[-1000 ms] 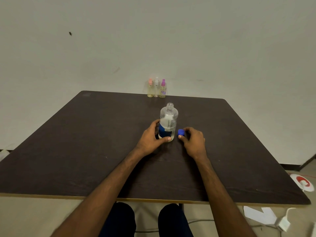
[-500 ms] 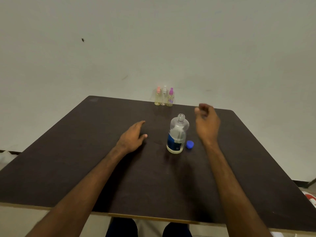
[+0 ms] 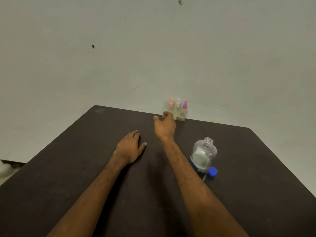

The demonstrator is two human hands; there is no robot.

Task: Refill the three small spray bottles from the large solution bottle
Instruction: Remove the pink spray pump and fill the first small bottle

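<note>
Three small spray bottles stand in a row at the table's far edge against the wall: a pink-capped one (image 3: 171, 106), a white-capped one (image 3: 177, 106) and a purple-capped one (image 3: 183, 111). My right hand (image 3: 165, 126) is stretched out just in front of the pink-capped bottle, fingers loosely curled, holding nothing. My left hand (image 3: 130, 147) rests flat on the table. The large clear solution bottle (image 3: 203, 154) stands uncapped to the right of my right forearm, with its blue cap (image 3: 212, 171) lying beside its base.
The dark brown table (image 3: 85, 168) reaches to a pale wall behind. A white object (image 3: 5, 168) shows on the floor at the left edge.
My right hand has moved forward from beside the large bottle to the small bottles. My left hand stays flat on the table. The camera has swung left.
</note>
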